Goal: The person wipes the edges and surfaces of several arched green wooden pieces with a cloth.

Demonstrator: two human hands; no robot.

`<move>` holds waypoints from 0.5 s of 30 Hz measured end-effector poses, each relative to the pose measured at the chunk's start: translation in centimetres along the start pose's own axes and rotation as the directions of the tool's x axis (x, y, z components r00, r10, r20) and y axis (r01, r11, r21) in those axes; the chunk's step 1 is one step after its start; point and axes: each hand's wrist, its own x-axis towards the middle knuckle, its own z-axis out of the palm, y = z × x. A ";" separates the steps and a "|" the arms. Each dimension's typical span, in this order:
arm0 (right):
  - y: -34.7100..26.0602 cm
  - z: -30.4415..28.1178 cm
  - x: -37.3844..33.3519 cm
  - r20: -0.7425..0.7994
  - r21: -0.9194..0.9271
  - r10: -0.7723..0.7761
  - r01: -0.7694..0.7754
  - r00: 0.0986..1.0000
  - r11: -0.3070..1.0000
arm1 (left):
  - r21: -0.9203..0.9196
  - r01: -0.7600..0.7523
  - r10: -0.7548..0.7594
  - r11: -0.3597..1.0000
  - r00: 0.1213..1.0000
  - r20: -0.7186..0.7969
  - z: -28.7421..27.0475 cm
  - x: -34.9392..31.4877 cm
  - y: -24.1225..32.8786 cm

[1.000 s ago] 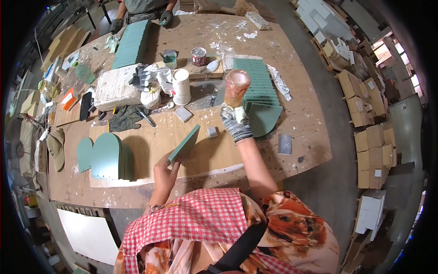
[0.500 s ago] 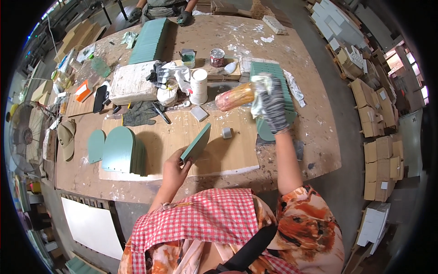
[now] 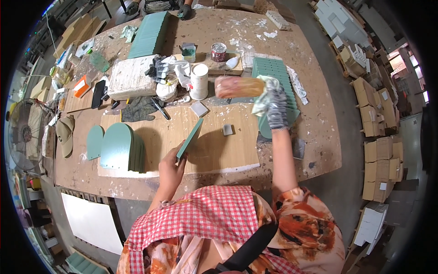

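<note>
My bare left hand (image 3: pixel 170 169) is closed around the lower end of a green-painted board (image 3: pixel 190 139), which stands tilted on edge above the wooden sheet (image 3: pixel 207 157). Over the right side of the table, my right hand (image 3: pixel 277 108), in a grey striped knit glove, grips a pale green rag (image 3: pixel 261 106) and a reddish-amber, bottle-shaped thing (image 3: pixel 238 87) that points left and is smeared by motion. Beneath this hand lies a row of overlapping green boards (image 3: pixel 273 68). A small grey block (image 3: pixel 227 130) rests on the sheet between my hands.
Round-topped green boards (image 3: pixel 117 147) are stacked at left, near a grey glove (image 3: pixel 137 109) and a marker (image 3: pixel 160 108). A white bottle (image 3: pixel 199 82), a paint can (image 3: pixel 219 52) and a wrapped block (image 3: pixel 133 78) stand farther back. Across the table, a gloved person stands by more green boards (image 3: pixel 149 34).
The amber bottle-shaped thing has swung up to nearly level in my right hand. My left hand has shifted slightly left and turned the green board more edge-on.
</note>
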 end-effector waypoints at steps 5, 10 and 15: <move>4.2 4.5 2.1 0.345 -0.552 -0.494 0.598 0.798 0.581 | 0.057 -0.026 0.025 0.998 1.000 0.009 0.4 0.6 -0.1; 7.2 7.3 3.2 0.464 -0.583 -0.296 0.539 0.835 0.607 | 0.063 -0.031 0.028 0.998 0.998 0.051 0.5 0.7 -0.8; 5.2 8.5 2.6 0.509 -0.552 -0.305 0.577 0.805 0.602 | 0.146 0.055 -0.069 0.988 0.993 0.093 0.3 0.8 -0.7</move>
